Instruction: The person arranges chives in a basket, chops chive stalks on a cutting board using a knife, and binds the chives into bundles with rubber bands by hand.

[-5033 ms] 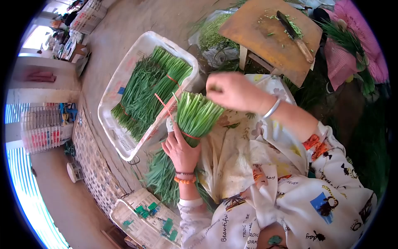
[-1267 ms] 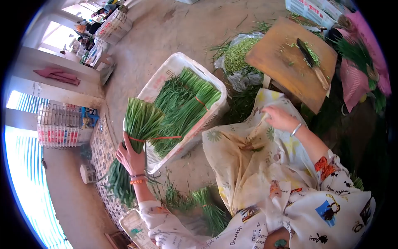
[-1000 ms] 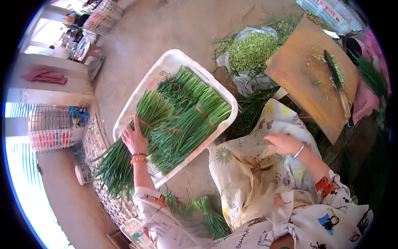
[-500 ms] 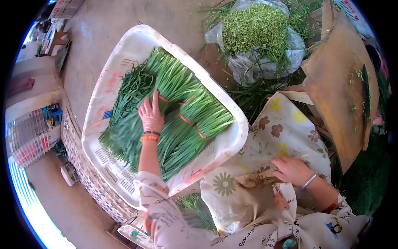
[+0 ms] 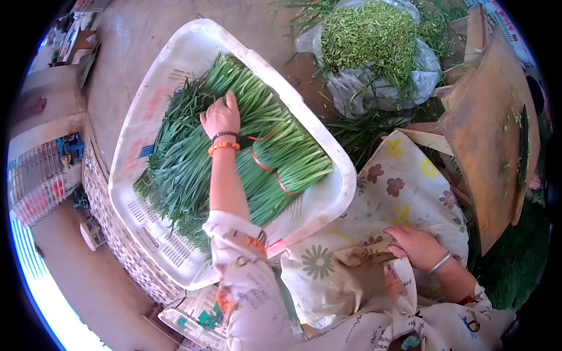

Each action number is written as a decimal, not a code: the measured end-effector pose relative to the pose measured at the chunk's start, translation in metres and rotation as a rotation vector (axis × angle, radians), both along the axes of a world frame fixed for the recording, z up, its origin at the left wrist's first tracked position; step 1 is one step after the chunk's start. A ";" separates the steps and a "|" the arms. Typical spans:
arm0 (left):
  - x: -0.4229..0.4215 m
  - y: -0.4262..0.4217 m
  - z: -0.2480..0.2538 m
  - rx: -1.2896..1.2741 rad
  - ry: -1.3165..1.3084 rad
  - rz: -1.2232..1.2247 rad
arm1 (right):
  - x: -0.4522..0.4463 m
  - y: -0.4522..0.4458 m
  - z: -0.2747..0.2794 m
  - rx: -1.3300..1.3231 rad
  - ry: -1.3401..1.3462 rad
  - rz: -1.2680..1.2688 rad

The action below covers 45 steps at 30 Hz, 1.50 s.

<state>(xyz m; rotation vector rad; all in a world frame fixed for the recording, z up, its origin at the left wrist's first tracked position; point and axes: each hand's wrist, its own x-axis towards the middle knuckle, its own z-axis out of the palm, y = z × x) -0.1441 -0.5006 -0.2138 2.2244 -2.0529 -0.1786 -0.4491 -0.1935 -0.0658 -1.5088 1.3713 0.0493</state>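
Observation:
My left hand [image 5: 222, 117] lies on the bundles of garlic chives [image 5: 257, 120] in a large white plastic crate [image 5: 345, 193]. Its thumb is apart from the bent fingers, and the fingertips are partly sunk among the leaves. Red bands tie several bundles, whose pale cut ends face the crate's right wall. Dark green leaves [image 5: 181, 152] fan out left of my wrist. My right hand [image 5: 418, 248] rests on the flower-patterned apron [image 5: 374, 193] over my lap, fingers extended and apart, holding nothing that I can see.
Chopped green stems [image 5: 369, 38] heap on a clear plastic bag [image 5: 357, 93] on the floor ahead. At right, a tilted wooden board [image 5: 489, 128] carries a dark-bladed knife [image 5: 524, 143]. A second white crate [image 5: 199, 319] sits below, partly behind my sleeve.
My left hand has moved up and slightly right across the chives, and its fingers are more bent. Leaves that were blurred by motion now lie still. My right hand stays on the apron.

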 end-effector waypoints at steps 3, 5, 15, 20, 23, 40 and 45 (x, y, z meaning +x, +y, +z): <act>0.003 0.002 0.002 0.036 0.080 -0.036 | 0.002 -0.003 0.001 0.016 -0.030 -0.028; 0.006 0.013 0.004 -0.034 0.124 -0.123 | 0.003 -0.002 0.004 0.026 -0.031 -0.002; 0.009 0.005 -0.009 0.013 0.349 -0.102 | 0.001 0.002 -0.004 0.071 0.130 0.042; 0.008 0.023 0.006 0.049 0.382 -0.123 | 0.007 -0.011 -0.002 0.061 0.142 -0.016; 0.010 0.012 -0.009 0.077 0.346 -0.106 | 0.010 -0.013 -0.004 0.070 0.155 0.000; 0.036 0.093 -0.021 -0.039 0.088 -0.093 | 0.007 -0.008 -0.012 0.085 0.190 0.012; 0.036 0.095 -0.009 0.060 0.016 -0.071 | -0.001 -0.004 -0.007 -0.161 0.025 -0.107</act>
